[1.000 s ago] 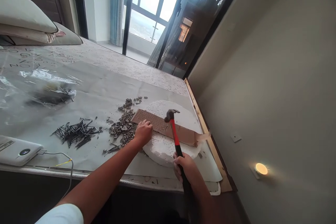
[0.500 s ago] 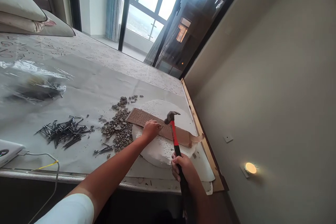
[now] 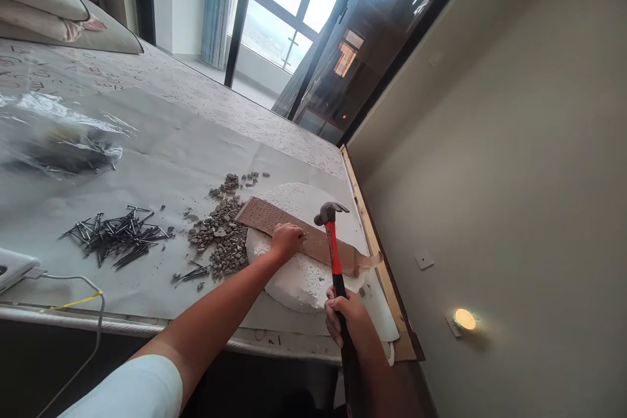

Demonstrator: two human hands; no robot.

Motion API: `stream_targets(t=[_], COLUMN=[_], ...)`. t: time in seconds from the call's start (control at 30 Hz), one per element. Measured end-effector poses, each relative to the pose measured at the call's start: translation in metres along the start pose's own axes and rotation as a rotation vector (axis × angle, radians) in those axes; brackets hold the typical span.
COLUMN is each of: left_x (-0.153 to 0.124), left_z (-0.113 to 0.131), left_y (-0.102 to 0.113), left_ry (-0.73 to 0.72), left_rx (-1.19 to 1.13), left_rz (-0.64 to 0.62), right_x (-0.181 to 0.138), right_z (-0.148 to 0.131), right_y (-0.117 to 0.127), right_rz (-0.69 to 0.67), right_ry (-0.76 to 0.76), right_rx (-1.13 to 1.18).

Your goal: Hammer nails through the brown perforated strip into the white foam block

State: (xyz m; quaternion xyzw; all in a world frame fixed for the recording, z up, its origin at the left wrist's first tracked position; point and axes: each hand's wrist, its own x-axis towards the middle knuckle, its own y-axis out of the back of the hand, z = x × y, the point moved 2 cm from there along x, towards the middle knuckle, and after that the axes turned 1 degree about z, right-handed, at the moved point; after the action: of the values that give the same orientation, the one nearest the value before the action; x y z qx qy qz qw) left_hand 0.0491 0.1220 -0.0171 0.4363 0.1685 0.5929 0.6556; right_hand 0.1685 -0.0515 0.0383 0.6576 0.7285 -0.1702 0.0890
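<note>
My right hand [image 3: 345,315] is closed round the red handle of a hammer [image 3: 334,251], whose dark head hangs just above a brown perforated board [image 3: 274,221]. That board lies across a round white foam disc [image 3: 298,277] near the bed's corner. My left hand [image 3: 288,240] rests on the board with fingers pinched together on something small that I cannot make out, just left of the hammer head.
Grey gravel bits [image 3: 223,238] lie left of the board, and a heap of dark nails [image 3: 116,236] further left. A clear plastic bag [image 3: 53,144] and a white power bank with cable [image 3: 14,268] sit at the left. A wall with a glowing night light [image 3: 464,319] stands right.
The hammer head has lifted slightly and shifted right. My left hand slid along the board from its left part towards the hammer and pinched its fingers.
</note>
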Motion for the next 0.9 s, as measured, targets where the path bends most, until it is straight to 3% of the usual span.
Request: stream_targets(t=[0.1,0.27,0.43,0.9], left_x=[-0.002,-0.003,-0.002,-0.003], left_z=[-0.002,-0.004,-0.005,-0.005], left_y=[-0.002,-0.005,-0.006,-0.003], left_ry=[-0.002,-0.015,-0.012,-0.003], left_rx=[0.005,-0.006,-0.011,0.006], left_rz=[0.007,0.018,0.024,0.018], right_x=[0.004,0.002,0.0,0.002], right_z=[0.005,0.005,0.007,0.016], right_y=[0.001,-0.002,-0.008,-0.01], right_rz=[-0.013,0.029,0.055,0.088], right_ry=[-0.056,0.028,-0.045,0.0], right_rx=[-0.044,-0.007,-0.044,-0.05])
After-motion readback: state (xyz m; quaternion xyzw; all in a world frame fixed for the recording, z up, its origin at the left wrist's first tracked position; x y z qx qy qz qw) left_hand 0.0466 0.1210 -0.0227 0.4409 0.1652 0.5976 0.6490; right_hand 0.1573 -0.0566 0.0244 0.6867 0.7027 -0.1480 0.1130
